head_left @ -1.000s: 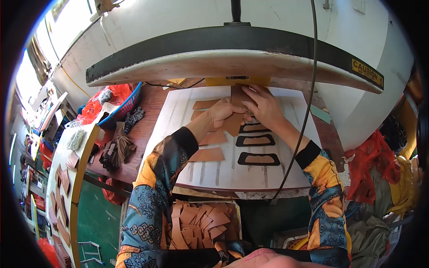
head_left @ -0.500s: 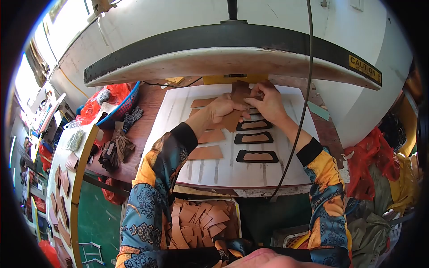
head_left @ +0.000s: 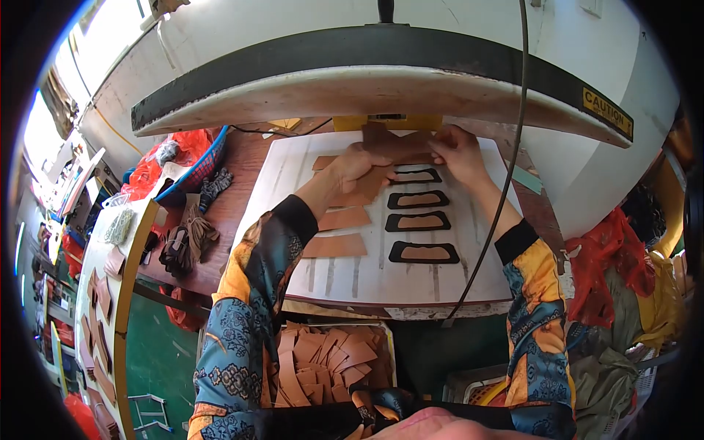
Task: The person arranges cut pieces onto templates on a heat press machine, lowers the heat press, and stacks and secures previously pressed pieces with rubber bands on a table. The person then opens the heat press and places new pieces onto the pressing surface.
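Note:
My left hand (head_left: 353, 169) is closed around several brown leather-like pieces (head_left: 361, 192) above the white board (head_left: 345, 282). My right hand (head_left: 459, 155) pinches the right end of a darker brown piece (head_left: 409, 149), which stretches across toward my left fingers. Below my right hand, black frame-shaped pieces with tan centres (head_left: 418, 221) lie in a column on the board. Beside them on the left, flat tan pieces (head_left: 336, 246) form another column, partly covered by my left hand and forearm.
A large padded press plate (head_left: 381, 55) with a caution label hangs over the board's back. A cable (head_left: 506, 192) runs down at the right. Below the board's front sits a bin of tan pieces (head_left: 334, 367). A blue basket (head_left: 209, 163) and gloves (head_left: 189, 242) lie left.
My right hand has moved right, away from my left hand, drawing one brown piece sideways. My left hand has shifted slightly left. The view has tilted a little.

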Demonstrator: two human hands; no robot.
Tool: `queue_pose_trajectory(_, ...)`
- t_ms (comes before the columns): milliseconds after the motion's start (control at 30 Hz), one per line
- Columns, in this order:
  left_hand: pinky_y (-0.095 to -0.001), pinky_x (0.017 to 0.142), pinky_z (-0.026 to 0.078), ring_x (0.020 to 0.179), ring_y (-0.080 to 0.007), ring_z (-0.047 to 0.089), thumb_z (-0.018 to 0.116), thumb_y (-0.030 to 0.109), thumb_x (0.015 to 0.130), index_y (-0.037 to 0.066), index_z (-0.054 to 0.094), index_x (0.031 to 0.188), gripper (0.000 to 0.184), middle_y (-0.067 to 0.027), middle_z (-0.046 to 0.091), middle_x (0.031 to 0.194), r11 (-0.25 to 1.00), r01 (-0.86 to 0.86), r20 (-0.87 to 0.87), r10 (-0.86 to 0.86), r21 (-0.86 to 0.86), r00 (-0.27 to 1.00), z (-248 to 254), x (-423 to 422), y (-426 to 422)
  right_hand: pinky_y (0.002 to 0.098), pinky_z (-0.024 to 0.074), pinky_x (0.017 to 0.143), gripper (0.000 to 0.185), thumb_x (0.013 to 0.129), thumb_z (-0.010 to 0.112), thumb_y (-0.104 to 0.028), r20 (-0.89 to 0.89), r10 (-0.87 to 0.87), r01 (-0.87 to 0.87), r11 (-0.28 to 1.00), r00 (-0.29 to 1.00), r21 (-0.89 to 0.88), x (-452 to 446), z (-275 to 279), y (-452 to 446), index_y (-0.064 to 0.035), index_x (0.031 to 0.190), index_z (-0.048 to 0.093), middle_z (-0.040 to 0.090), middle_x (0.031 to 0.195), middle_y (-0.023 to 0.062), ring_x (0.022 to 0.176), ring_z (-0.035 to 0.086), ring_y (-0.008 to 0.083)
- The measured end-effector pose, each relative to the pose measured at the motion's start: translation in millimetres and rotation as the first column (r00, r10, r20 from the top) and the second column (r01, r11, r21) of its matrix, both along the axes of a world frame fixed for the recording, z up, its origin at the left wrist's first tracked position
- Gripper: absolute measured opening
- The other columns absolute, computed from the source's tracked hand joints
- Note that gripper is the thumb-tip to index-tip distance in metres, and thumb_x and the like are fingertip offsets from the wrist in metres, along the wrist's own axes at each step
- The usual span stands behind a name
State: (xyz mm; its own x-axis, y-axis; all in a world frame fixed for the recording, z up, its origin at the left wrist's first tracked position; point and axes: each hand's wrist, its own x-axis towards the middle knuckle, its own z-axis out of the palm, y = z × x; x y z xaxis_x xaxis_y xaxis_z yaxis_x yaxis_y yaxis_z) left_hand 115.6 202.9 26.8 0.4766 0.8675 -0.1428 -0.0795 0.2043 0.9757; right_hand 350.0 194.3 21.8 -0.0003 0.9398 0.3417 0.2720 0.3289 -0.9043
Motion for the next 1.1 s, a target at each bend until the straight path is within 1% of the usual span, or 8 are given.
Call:
queue_pose_trajectory(33,-0.0333,0.063,0.057,0.078,-0.0239,0.065,0.055,0.0,0.086,-0.003,0.048,0.115,0.03,-0.0141,0.06,0.097,0.999,-0.036,0.008,0.036,0.024,0.999,0,-5,2,0.0251,0.05,0.06,0.021,0.083,0.067,-0.016,-0.089,0.015,-0.023,0.996,0.996,-0.089,5,0,1,-0.0012,0.098,0.061,0.063,0.077,0.0067,0.066,0.06,0.0121)
queue_pose_trajectory(133,-0.0354,0.063,0.058,0.076,-0.0253,0.065,0.052,-0.002,0.086,-0.005,0.047,0.113,0.028,-0.0166,0.059,0.097,0.991,-0.131,-0.013,0.131,0.033,0.991,-3,-11,5,0.0206,0.051,0.057,0.02,0.085,0.066,-0.015,-0.123,0.013,-0.048,0.955,0.992,-0.292,19,-9,3,0.001,0.095,0.062,0.061,0.078,0.0042,0.064,0.057,0.0081)
queue_pose_trajectory(233,-0.0396,0.065,0.059,0.073,-0.0285,0.064,0.049,-0.005,0.086,-0.009,0.045,0.111,0.027,-0.0204,0.057,0.097,0.971,-0.236,-0.035,0.235,-0.038,0.971,-15,-8,6,0.022,0.052,0.056,0.02,0.085,0.065,-0.013,-0.036,-0.056,0.038,0.922,0.998,-0.384,20,-27,8,0.0028,0.097,0.061,0.06,0.077,0.0047,0.063,0.057,0.0091)
queue_pose_trajectory(433,-0.0433,0.064,0.061,0.073,-0.0328,0.064,0.045,-0.006,0.086,-0.014,0.04,0.11,0.026,-0.025,0.054,0.096,0.952,-0.3,-0.066,0.297,-0.054,0.953,-22,-6,10,0.0224,0.0533,0.056,0.022,0.084,0.066,-0.011,-0.17,0.012,-0.083,0.906,0.985,-0.416,28,-34,14,0.0035,0.1,0.06,0.06,0.08,0.0063,0.065,0.059,0.0109)
queue_pose_trajectory(833,-0.0426,0.062,0.061,0.074,-0.0324,0.063,0.043,-0.008,0.085,-0.016,0.038,0.11,0.027,-0.0264,0.051,0.096,0.957,-0.287,-0.078,0.284,-0.036,0.956,-25,0,9,0.0239,0.0532,0.055,0.016,0.083,0.067,-0.012,-0.088,-0.073,0.03,0.911,0.993,-0.412,26,-48,14,0.0015,0.089,0.061,0.06,0.075,0.0049,0.061,0.058,0.011)
queue_pose_trajectory(933,-0.043,0.062,0.06,0.075,-0.0327,0.062,0.043,-0.008,0.085,-0.017,0.038,0.11,0.027,-0.0268,0.051,0.097,0.953,-0.296,-0.058,0.293,-0.057,0.954,-31,4,15,0.0236,0.0513,0.05,0.016,0.08,0.07,-0.012,-0.001,-0.083,0.076,0.923,0.997,-0.378,23,-48,10,0.0003,0.086,0.062,0.061,0.074,0.0054,0.061,0.059,0.0107)
queue_pose_trajectory(1033,-0.0432,0.062,0.06,0.075,-0.0322,0.062,0.043,-0.008,0.085,-0.017,0.038,0.111,0.028,-0.026,0.051,0.098,0.953,-0.297,-0.054,0.294,-0.06,0.954,-33,6,16,0.0259,0.0506,0.054,0.018,0.076,0.072,-0.013,0.331,-0.046,0.164,0.926,0.942,-0.339,22,-45,8,-0.0009,0.086,0.063,0.062,0.072,0.0069,0.065,0.061,0.012)
queue_pose_trajectory(1100,-0.0427,0.062,0.06,0.075,-0.032,0.063,0.043,-0.008,0.085,-0.016,0.039,0.112,0.028,-0.0256,0.051,0.099,0.951,-0.303,-0.07,0.299,-0.053,0.952,-32,6,14,0.0301,0.0512,0.062,0.024,0.075,0.072,-0.014,0.613,-0.153,0.247,0.966,0.775,-0.071,22,-45,4,-0.0009,0.093,0.063,0.063,0.084,0.013,0.072,0.063,0.0196)
